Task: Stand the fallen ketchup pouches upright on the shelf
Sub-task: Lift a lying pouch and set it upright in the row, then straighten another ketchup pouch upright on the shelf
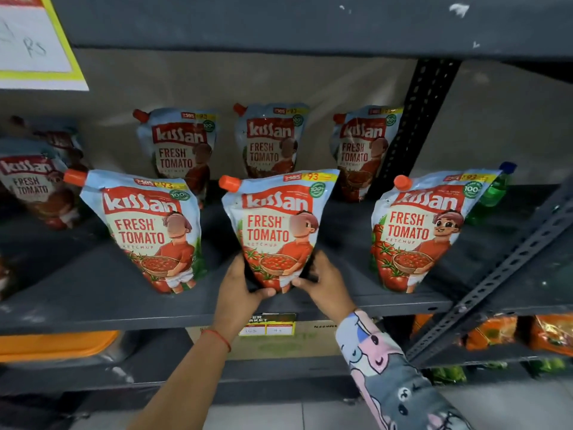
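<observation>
Several Kissan ketchup pouches with orange caps stand on a dark grey shelf [93, 302]. In the front row the middle pouch [276, 225] stands upright near the shelf's front edge. My left hand [240, 285] grips its lower left corner and my right hand [324, 282] grips its lower right corner. The front left pouch [145, 231] and front right pouch [418, 228] stand upright on either side. Three more pouches stand upright in the back row: one at the left [179, 147], one in the middle [273, 141], one at the right [362, 150]. Further pouches [34, 181] sit at the far left, partly cut off.
A green bottle with a blue cap [493, 193] stands behind the front right pouch. A perforated upright post [412, 125] and a slanted brace [502, 271] bound the shelf on the right. A price tag [268, 324] hangs on the front edge. Orange packs [496, 333] fill the lower shelf.
</observation>
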Demonstrator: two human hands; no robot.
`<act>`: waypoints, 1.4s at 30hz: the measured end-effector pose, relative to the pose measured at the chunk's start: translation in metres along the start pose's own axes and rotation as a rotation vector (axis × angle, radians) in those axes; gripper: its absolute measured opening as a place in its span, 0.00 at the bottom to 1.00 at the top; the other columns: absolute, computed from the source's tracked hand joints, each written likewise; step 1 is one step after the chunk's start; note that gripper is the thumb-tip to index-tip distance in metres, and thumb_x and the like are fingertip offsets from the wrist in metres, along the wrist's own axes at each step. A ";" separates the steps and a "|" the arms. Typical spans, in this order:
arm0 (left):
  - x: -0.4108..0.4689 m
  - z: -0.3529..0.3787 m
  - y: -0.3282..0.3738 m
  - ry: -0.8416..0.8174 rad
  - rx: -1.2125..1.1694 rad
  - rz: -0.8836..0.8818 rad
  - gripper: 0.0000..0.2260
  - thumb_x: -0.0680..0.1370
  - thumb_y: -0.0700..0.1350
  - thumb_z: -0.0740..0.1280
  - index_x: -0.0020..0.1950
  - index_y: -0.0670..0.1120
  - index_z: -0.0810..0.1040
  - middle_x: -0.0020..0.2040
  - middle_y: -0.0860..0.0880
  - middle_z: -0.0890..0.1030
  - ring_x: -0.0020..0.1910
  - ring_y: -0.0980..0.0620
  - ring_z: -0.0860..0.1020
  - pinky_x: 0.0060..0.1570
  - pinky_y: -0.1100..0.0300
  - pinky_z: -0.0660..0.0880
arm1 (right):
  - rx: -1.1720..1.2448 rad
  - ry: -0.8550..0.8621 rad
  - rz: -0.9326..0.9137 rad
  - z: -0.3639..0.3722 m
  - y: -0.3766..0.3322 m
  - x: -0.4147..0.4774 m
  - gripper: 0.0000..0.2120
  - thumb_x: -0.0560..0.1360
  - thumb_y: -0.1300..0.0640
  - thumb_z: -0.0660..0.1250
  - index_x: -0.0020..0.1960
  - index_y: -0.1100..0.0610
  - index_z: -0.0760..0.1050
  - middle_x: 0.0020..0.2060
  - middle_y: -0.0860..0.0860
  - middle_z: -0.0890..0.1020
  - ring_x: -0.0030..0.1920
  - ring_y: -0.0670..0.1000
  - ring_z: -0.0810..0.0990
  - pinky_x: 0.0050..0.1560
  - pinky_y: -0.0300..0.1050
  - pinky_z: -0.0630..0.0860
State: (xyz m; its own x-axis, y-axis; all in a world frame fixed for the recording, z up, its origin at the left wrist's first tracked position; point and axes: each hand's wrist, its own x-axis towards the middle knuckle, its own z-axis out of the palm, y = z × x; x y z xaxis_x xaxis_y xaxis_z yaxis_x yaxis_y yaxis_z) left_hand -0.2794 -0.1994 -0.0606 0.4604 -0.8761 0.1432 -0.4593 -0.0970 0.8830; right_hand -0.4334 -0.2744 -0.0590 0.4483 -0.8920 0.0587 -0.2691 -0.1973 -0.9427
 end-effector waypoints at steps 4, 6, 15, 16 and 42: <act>0.002 0.012 0.007 -0.023 0.020 0.033 0.35 0.61 0.42 0.77 0.65 0.48 0.66 0.57 0.54 0.74 0.57 0.56 0.69 0.53 0.61 0.66 | -0.021 0.047 0.025 -0.011 0.002 -0.003 0.26 0.68 0.64 0.71 0.63 0.57 0.65 0.53 0.51 0.77 0.57 0.53 0.77 0.60 0.55 0.74; 0.003 0.013 0.008 -0.054 0.003 0.031 0.36 0.62 0.42 0.77 0.66 0.48 0.65 0.62 0.51 0.75 0.60 0.54 0.70 0.56 0.59 0.67 | -0.015 0.032 0.041 -0.012 0.000 -0.005 0.26 0.68 0.65 0.71 0.63 0.58 0.65 0.54 0.53 0.77 0.57 0.54 0.76 0.61 0.56 0.74; -0.057 -0.066 -0.039 0.479 -0.004 -0.071 0.28 0.64 0.45 0.76 0.61 0.44 0.70 0.56 0.44 0.75 0.57 0.42 0.74 0.54 0.54 0.69 | -0.183 0.433 -0.129 0.061 -0.022 -0.084 0.23 0.67 0.60 0.73 0.60 0.56 0.70 0.57 0.58 0.72 0.48 0.46 0.75 0.51 0.29 0.69; -0.054 -0.085 -0.048 0.529 0.008 -0.095 0.31 0.63 0.45 0.76 0.62 0.42 0.69 0.58 0.41 0.74 0.58 0.41 0.73 0.55 0.53 0.69 | -0.156 0.321 -0.163 0.076 -0.029 -0.081 0.23 0.68 0.59 0.73 0.60 0.56 0.70 0.58 0.57 0.72 0.47 0.42 0.74 0.52 0.26 0.68; 0.023 -0.187 -0.097 -0.142 -0.048 -0.096 0.38 0.64 0.41 0.76 0.69 0.50 0.61 0.66 0.49 0.72 0.63 0.52 0.69 0.61 0.56 0.66 | -0.398 -0.126 -0.052 0.180 -0.078 0.014 0.30 0.67 0.49 0.72 0.64 0.57 0.64 0.59 0.57 0.78 0.61 0.60 0.72 0.64 0.55 0.65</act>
State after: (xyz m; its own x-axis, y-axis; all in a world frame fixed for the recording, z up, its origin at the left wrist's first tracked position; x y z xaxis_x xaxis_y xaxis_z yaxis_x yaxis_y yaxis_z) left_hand -0.0818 -0.1219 -0.0589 0.3866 -0.9222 -0.0042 -0.3798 -0.1634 0.9105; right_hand -0.2521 -0.1985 -0.0440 0.5639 -0.8249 0.0385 -0.5412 -0.4044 -0.7373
